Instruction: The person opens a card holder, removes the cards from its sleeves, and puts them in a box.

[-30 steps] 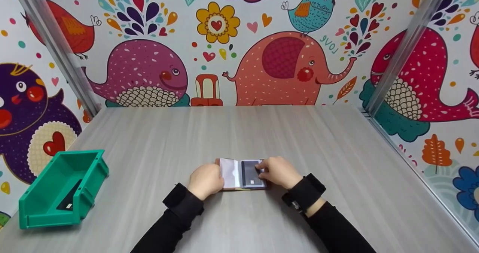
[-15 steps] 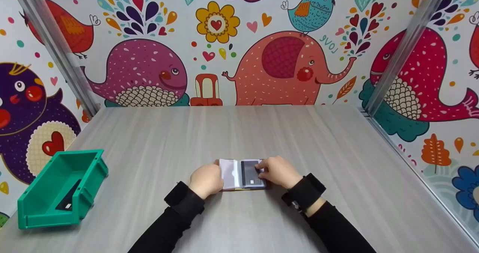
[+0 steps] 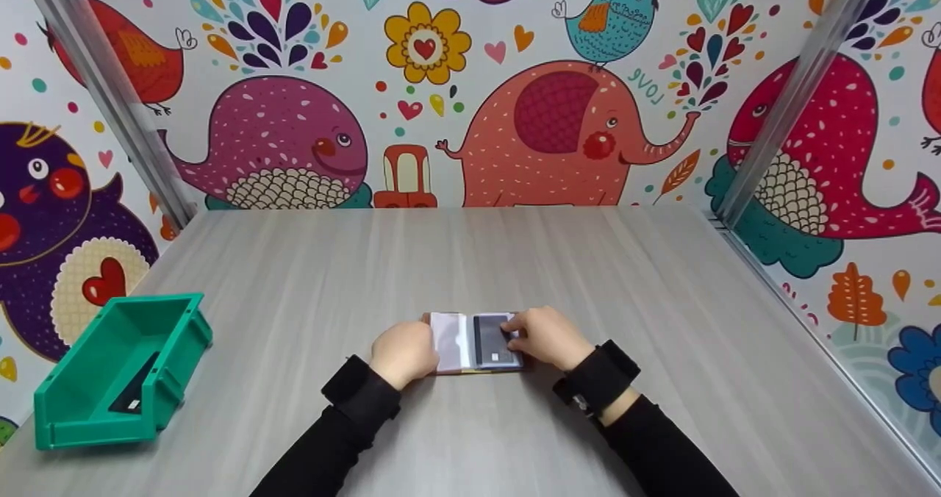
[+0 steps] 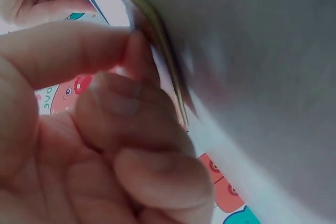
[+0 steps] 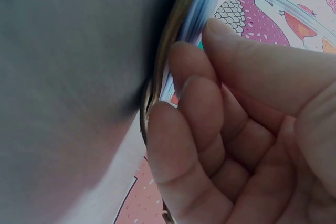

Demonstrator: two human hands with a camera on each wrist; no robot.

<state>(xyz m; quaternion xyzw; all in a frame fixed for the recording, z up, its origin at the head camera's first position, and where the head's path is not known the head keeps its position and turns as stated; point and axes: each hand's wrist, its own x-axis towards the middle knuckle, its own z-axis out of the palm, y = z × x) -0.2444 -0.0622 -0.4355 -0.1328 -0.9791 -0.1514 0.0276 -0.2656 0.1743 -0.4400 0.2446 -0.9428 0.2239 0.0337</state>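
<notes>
A card holder (image 3: 448, 339) lies spread open on the table in the head view, with clear sleeves and a brown cover. Behind its right-hand sleeve shows a dark card (image 3: 487, 341) with a small pale square. The left hand (image 3: 404, 351) pinches the holder's left edge; in the left wrist view the cover's rim (image 4: 167, 51) runs beside thumb and forefinger. At the opposite edge, the right hand (image 3: 550, 337) holds the sleeves, thumb on top. Its curled fingers (image 5: 197, 108) meet the stacked sleeve edges in the right wrist view. Parts of both hands' fingertips are hidden.
A green bin (image 3: 95, 432) stands at the left of the wood-grain table (image 3: 456, 262). Inside it lies a black card (image 3: 134, 392) with a pale square. Printed wall panels and metal posts (image 3: 790, 100) border the table's back and sides.
</notes>
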